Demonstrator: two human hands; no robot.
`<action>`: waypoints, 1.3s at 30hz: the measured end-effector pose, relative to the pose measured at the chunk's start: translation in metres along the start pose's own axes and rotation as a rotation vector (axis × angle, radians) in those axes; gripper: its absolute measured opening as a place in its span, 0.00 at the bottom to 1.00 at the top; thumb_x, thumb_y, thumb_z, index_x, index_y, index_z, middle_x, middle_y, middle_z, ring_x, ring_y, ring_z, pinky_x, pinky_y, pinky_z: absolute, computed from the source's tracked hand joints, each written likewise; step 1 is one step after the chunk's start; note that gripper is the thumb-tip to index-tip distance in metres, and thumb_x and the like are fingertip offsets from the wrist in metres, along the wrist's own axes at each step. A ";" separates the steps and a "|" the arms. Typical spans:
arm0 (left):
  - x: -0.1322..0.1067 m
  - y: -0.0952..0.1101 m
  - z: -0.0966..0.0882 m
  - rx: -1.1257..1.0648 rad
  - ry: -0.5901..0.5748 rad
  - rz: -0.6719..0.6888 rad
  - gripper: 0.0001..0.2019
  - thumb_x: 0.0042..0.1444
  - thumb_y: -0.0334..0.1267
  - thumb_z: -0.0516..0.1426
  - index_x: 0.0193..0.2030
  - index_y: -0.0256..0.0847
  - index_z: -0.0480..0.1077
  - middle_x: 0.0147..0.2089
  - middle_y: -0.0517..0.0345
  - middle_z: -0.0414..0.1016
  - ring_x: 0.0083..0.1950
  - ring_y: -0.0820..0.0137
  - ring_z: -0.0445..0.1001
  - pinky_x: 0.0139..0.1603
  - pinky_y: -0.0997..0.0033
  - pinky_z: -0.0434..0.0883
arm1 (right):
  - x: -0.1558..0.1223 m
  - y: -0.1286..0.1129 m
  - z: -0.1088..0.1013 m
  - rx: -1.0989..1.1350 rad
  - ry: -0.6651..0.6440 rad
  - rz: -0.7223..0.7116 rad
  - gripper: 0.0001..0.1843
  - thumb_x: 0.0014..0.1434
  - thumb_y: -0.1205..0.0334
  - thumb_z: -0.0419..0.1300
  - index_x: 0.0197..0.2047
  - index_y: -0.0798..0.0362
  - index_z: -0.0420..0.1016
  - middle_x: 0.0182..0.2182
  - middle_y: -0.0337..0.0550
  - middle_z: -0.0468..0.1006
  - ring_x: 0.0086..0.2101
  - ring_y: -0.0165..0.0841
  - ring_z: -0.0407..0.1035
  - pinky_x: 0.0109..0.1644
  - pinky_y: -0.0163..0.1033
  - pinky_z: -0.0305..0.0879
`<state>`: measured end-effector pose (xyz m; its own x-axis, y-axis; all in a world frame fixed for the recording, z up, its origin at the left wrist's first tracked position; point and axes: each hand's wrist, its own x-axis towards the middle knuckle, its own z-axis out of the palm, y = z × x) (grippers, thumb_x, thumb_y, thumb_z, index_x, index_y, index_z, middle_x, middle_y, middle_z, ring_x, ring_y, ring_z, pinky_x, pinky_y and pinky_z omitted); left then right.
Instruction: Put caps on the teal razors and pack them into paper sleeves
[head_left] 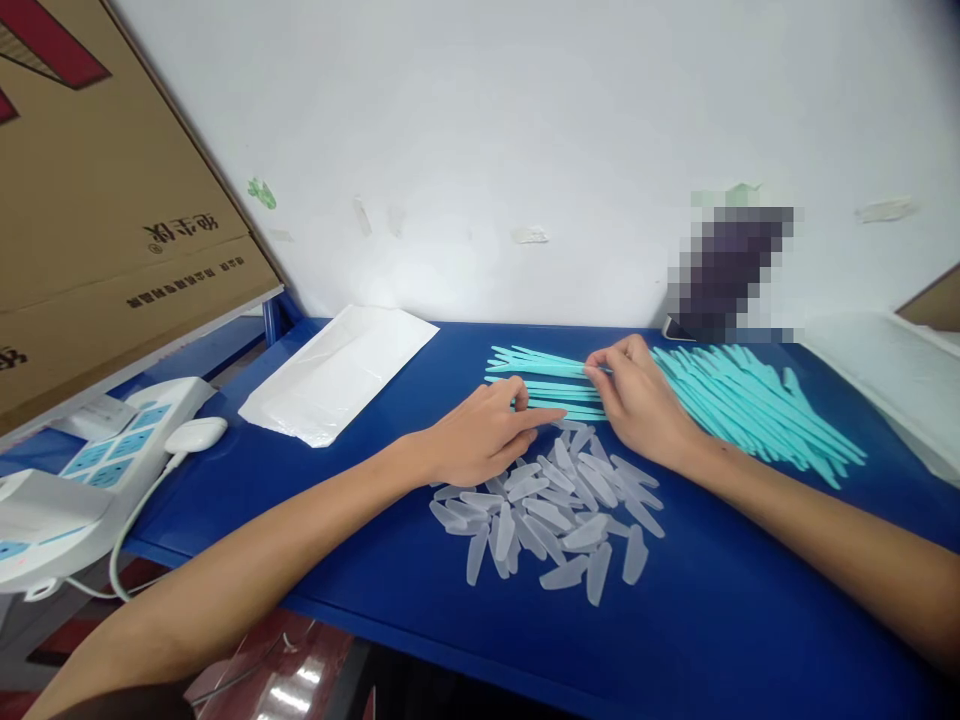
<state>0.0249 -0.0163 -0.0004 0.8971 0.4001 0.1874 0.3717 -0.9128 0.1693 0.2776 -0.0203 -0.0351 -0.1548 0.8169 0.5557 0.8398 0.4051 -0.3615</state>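
On the blue table (712, 620) lies a loose heap of translucent plastic caps (551, 510). Behind it sits a small row of teal plastic sticks (544, 385), and a large pile of the same teal sticks (750, 405) spreads to the right. My left hand (480, 440) rests beside the caps, fingers pinched together with the forefinger stretched toward the small row; what it pinches I cannot make out. My right hand (637, 395) is curled over the small row, its fingertips pinching the end of one teal stick.
A stack of white plastic bags (337, 370) lies at the back left. A white power strip (90, 470) with a plug and cable sits at the left edge under a cardboard box (97, 200). More white bags (892, 380) lie at the far right.
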 end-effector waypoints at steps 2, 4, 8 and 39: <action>0.001 0.001 0.000 0.039 -0.024 -0.014 0.21 0.73 0.37 0.46 0.69 0.45 0.66 0.42 0.50 0.64 0.44 0.61 0.64 0.44 0.62 0.62 | 0.000 0.000 0.000 0.005 0.004 0.002 0.11 0.71 0.56 0.46 0.41 0.51 0.65 0.40 0.50 0.67 0.39 0.41 0.68 0.43 0.45 0.64; 0.001 0.001 -0.001 0.055 -0.010 -0.019 0.18 0.73 0.40 0.49 0.65 0.45 0.71 0.41 0.51 0.65 0.43 0.62 0.65 0.44 0.62 0.61 | 0.001 0.001 0.000 0.008 0.018 0.005 0.11 0.71 0.57 0.46 0.40 0.51 0.64 0.38 0.49 0.69 0.38 0.40 0.67 0.42 0.45 0.63; -0.001 -0.001 -0.005 0.056 0.071 -0.057 0.12 0.69 0.44 0.57 0.45 0.43 0.82 0.41 0.52 0.70 0.41 0.64 0.65 0.44 0.64 0.60 | 0.002 0.002 -0.002 0.040 0.028 0.040 0.10 0.70 0.57 0.46 0.38 0.49 0.62 0.34 0.46 0.72 0.35 0.39 0.68 0.40 0.44 0.60; -0.006 -0.053 0.008 -1.092 0.853 -0.651 0.16 0.52 0.47 0.70 0.39 0.38 0.77 0.41 0.50 0.84 0.45 0.65 0.80 0.44 0.70 0.69 | 0.001 -0.007 -0.013 0.138 0.007 0.074 0.08 0.70 0.55 0.47 0.40 0.48 0.62 0.24 0.37 0.69 0.23 0.34 0.63 0.32 0.41 0.56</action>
<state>0.0020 0.0296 -0.0185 0.1111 0.9692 0.2196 -0.0597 -0.2141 0.9750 0.2781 -0.0280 -0.0226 -0.0911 0.8436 0.5292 0.7692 0.3971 -0.5006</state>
